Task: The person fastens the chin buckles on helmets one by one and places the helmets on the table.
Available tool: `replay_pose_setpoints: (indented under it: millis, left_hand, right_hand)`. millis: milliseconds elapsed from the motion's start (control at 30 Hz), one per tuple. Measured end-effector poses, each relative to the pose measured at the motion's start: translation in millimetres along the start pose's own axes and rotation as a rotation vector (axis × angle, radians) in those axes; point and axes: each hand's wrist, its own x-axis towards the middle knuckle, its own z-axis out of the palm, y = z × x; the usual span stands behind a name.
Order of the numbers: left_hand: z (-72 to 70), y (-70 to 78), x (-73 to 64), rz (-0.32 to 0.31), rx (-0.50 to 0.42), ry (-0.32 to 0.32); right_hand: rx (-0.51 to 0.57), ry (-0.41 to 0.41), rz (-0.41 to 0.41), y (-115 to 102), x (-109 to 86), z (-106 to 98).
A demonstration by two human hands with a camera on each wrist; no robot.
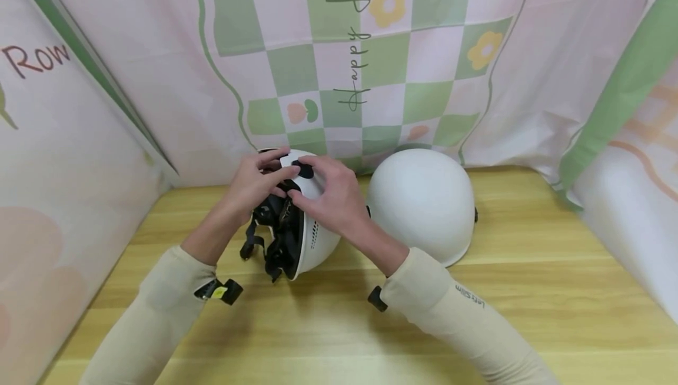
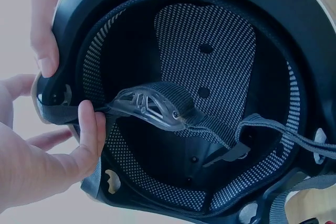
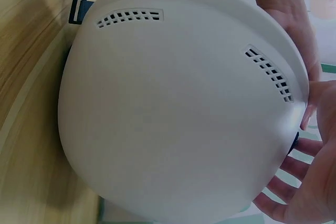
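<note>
A white helmet point(image 1: 323, 249) lies on its side, its black-lined opening facing left. At its upper side, my left hand point(image 1: 254, 182) grips the rim, with fingertips against a black strap point(image 2: 58, 113) in the left wrist view. My right hand point(image 1: 333, 193) holds the same edge, thumb at the rim and fingers spread over the outer shell point(image 3: 178, 114). A small black piece point(image 1: 303, 169) shows on the shell between both hands. Inside the opening, a chin cup point(image 2: 149, 107) hangs on dark webbing in front of a mesh pad point(image 2: 210, 51).
A second white helmet point(image 1: 424, 202) sits dome up just right of the first. Both stand on a wood-grain table point(image 1: 529, 302), close to a checked, printed curtain point(image 1: 386, 61) behind. More fabric point(image 1: 63, 196) walls off the left side.
</note>
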Motion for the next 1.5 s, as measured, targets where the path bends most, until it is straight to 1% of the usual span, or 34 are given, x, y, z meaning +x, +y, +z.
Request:
replay_pose_setpoints:
  millis: [267,433,533,667,767,867,967,1033,1167,1267,1333,1400,1433,1500]
  left_hand:
    - [0.3,-3.4,2.4,0.018,0.027,-0.034]
    - [-0.3,-5.1,2.5,0.037,0.013,-0.067]
    - [-0.8,-7.0,2.0,0.048,0.012,-0.102]
    - [-1.2,-11.7,1.6,0.055,0.001,-0.144]
    - [-2.7,-15.6,-0.2,0.069,-0.007,-0.165]
    - [-5.9,-20.4,-3.4,0.087,0.011,-0.175]
    - [-11.2,-26.6,-7.6,0.104,0.044,-0.152]
    - [-16.2,-32.2,-10.4,0.113,0.069,-0.111]
    - [-29.4,-46.6,-15.4,0.138,0.121,0.020]
    - [-40.9,-60.3,-18.1,0.129,0.176,0.114]
    - [-48.6,-70.6,-19.3,0.083,0.228,0.144]
    - [-54.6,-81.9,-19.7,0.018,0.256,0.142]
    - [-57.2,-87.6,-19.6,-0.018,0.265,0.126]
    - [-60.9,-98.1,-19.7,-0.093,0.268,0.071]
  right_hand:
    - [0.018,0.039,0.024,3.5,-0.1,1.5]
    - [0.028,0.104,0.002,10.3,0.6,2.4]
    - [0.047,0.145,-0.002,14.4,0.4,1.9]
    - [0.082,0.171,0.004,18.4,-1.0,0.1]
    - [0.105,0.183,0.022,21.8,-2.4,-1.3]
    - [0.134,0.198,0.056,25.7,-3.9,-3.1]
    - [0.161,0.209,0.095,29.2,-5.2,-5.4]
    - [0.173,0.214,0.115,31.6,-5.7,-6.8]
    - [0.202,0.212,0.158,37.3,-7.0,-10.5]
    - [0.244,0.206,0.198,41.1,-7.9,-13.1]
    - [0.273,0.202,0.225,43.1,-8.5,-14.4]
    - [0.300,0.196,0.250,44.6,-9.0,-15.3]
    - [0.311,0.192,0.262,45.2,-9.2,-15.7]
    - [0.320,0.186,0.280,45.9,-10.1,-16.6]
